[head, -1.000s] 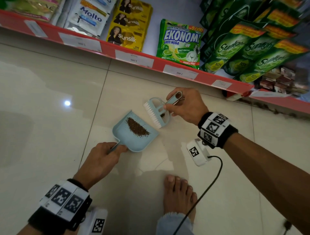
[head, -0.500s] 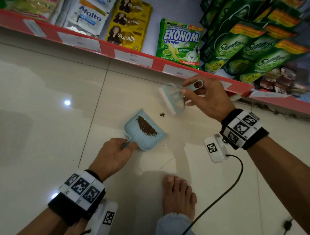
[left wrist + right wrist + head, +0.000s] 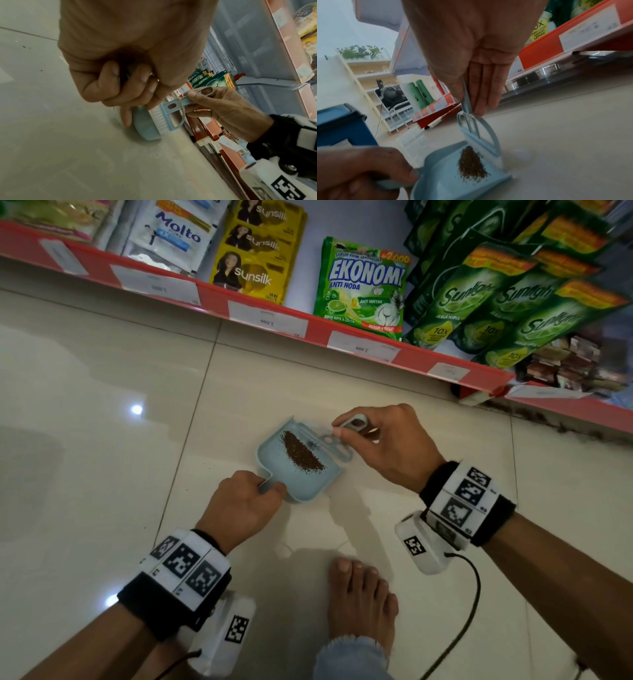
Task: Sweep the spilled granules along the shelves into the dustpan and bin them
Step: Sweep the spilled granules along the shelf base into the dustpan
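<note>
In the middle of the head view a pale blue dustpan (image 3: 297, 470) sits on the cream tiled floor (image 3: 102, 460), its open mouth turned toward the upper right of the frame. The left hand (image 3: 239, 508), just below and left of the pan, has its fingers curled tight round the short handle; the left wrist view shows those fingers (image 3: 109, 86) wrapped over the grip with one fingertip reaching down to touch the floor beside the pan. A dark brown heap of granules (image 3: 301, 453) lies as a slanting band inside the pan, close to its mouth, with a few loose specks round it. The matching blue hand brush (image 3: 329, 441) stands at the pan's mouth, bristles down against the lip and blurred in the head view. The right hand (image 3: 387, 446), to the right of the pan, pinches the brush's looped handle between thumb and fingers, which lie close together and fairly straight along it in the right wrist view (image 3: 481, 86). Whether the bristles touch the tile or only the pan's edge is hard to tell. Along the top of the head view runs a red-edged shelf (image 3: 239, 302) carrying Molto, Sunsilk, Ekonomi and Sunlight packets. A bare foot (image 3: 363, 604) rests on the tiles at the lower centre. At the left edge of the right wrist view stands a dark blue bin (image 3: 340, 125).
</note>
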A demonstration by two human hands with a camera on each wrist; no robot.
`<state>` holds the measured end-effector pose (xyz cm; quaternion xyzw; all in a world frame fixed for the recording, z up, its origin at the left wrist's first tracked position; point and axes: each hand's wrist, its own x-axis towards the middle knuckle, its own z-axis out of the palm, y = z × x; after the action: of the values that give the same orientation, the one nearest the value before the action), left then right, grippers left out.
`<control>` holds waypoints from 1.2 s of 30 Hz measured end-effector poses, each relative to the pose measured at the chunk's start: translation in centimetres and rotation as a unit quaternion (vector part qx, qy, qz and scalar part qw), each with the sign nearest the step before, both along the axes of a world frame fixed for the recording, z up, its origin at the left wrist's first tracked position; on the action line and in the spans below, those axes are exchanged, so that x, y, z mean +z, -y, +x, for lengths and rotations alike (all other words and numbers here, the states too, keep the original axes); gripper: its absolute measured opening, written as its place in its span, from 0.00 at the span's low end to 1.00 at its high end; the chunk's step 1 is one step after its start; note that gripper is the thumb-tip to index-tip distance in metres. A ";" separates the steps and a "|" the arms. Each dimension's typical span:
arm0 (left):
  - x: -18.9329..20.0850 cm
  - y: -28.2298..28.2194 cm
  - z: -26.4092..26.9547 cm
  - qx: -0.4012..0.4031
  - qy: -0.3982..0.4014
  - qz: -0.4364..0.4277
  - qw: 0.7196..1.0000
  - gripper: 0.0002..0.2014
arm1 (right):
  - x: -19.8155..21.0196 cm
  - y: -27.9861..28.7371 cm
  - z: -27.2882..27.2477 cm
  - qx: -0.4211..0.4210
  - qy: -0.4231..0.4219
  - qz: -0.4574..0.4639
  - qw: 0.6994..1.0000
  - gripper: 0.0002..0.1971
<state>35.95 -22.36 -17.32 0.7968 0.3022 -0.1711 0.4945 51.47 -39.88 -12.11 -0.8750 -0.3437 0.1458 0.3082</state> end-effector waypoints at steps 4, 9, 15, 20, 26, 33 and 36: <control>0.1 0.0 0.1 -0.001 -0.008 0.016 1.000 0.27 | 0.8 -0.2 1.2 -0.032 0.062 0.023 0.997 0.10; 0.1 -0.1 0.1 -0.004 -0.018 0.026 0.999 0.25 | 0.4 -0.7 1.1 -0.007 0.121 -0.062 0.991 0.13; 0.1 -0.5 -0.2 -0.004 -0.026 0.029 0.999 0.24 | -0.5 -1.6 -0.9 -0.032 -0.042 0.052 0.997 0.10; 0.1 -0.9 -0.4 -0.009 -0.024 0.021 0.999 0.24 | -0.1 -1.9 0.2 -0.065 0.018 0.095 0.993 0.10; 0.2 -1.2 -0.5 -0.017 -0.025 0.021 0.999 0.23 | -1.1 -2.1 -0.2 -0.010 0.042 0.030 0.999 0.11; 0.0 -1.5 -0.7 -0.007 -0.026 0.014 1.000 0.24 | -0.4 -2.6 0.0 -0.066 0.001 0.121 0.991 0.10; 0.0 -1.5 -0.7 -0.005 -0.029 0.016 0.999 0.24 | -0.3 -2.6 0.5 -0.032 0.073 0.080 0.994 0.11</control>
<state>35.20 -20.85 -17.27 0.8008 0.3148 -0.1917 0.4721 51.93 -37.25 -12.41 -0.8663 -0.3481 0.0436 0.3555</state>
